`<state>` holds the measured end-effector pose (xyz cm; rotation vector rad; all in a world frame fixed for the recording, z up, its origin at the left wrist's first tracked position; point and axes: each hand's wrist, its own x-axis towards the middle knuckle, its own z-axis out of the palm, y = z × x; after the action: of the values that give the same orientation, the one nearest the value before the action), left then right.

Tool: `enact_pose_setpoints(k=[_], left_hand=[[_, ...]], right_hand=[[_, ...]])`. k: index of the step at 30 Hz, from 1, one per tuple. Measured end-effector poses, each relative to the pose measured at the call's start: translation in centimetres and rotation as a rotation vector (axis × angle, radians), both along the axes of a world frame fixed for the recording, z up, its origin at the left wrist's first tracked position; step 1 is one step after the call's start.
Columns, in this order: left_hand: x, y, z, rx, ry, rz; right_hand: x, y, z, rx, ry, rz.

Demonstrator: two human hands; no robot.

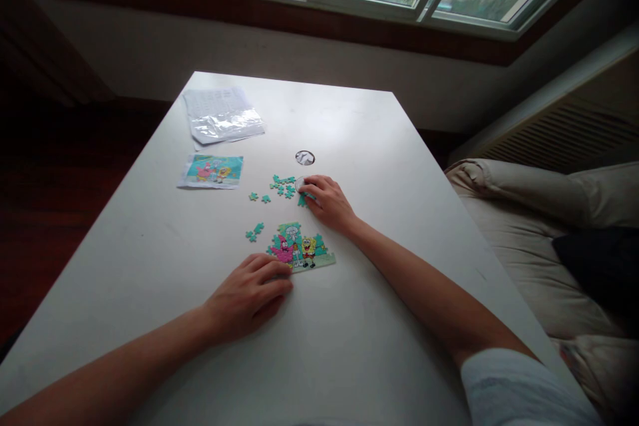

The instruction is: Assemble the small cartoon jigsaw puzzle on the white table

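A partly joined jigsaw puzzle [310,257] lies on the white table, showing a pink starfish, a tall pale figure and a yellow square character. My left hand [252,291] rests palm down at its lower left corner, fingers loosely stretched, fingertips touching or just over the edge. Beyond the puzzle, my right hand [329,201] reaches over teal loose pieces [284,188], its fingers bent and slightly apart. Its fingertips are beside a pale round disc [299,184] and partly cover a teal piece [302,200]. More loose pieces [254,233] lie left of the puzzle.
A picture sheet [214,171] with the same characters lies to the left. Behind it is a clear plastic bag with papers [224,116]. A round hole [305,158] sits in the white table [349,126]. A cushioned seat [509,239] stands on the right, windows ahead.
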<state>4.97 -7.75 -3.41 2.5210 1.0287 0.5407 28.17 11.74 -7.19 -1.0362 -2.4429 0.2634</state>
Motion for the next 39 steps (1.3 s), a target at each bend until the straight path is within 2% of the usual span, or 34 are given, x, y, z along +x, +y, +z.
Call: enact_pose_setpoints(k=[14, 18, 22, 26, 30, 34, 39], left_hand=[[-0.2, 0.1, -0.2, -0.041, 0.008, -0.022], [-0.3, 0.0, -0.2, -0.047, 0.007, -0.024], [-0.4, 0.0, -0.4, -0.046, 0.010, -0.026], [-0.3, 0.1, -0.5, -0.029, 0.006, -0.031], [-0.3, 0.2, -0.5, -0.023, 0.004, -0.037], [-0.3, 0.1, -0.5, -0.014, -0.002, -0.034], [-0.3, 0.1, -0.4, -0.019, -0.004, -0.039]], right_hand=[[1.0, 0.0, 0.4, -0.091, 0.171, 0.033], [1.1, -1.0, 1.0, -0.084, 0.080, 0.061], [0.3, -2.1, 1.3, -0.042, 0.021, 0.008], [0.1, -1.7, 0.9, -0.106, 0.121, 0.035], [1.4, -0.5, 0.5, -0.177, 0.254, 0.082], [2.2, -0.2, 0.5, -0.126, 0.167, 0.158], [1.7, -1.0, 0.6, -0.081, 0.020, 0.173]])
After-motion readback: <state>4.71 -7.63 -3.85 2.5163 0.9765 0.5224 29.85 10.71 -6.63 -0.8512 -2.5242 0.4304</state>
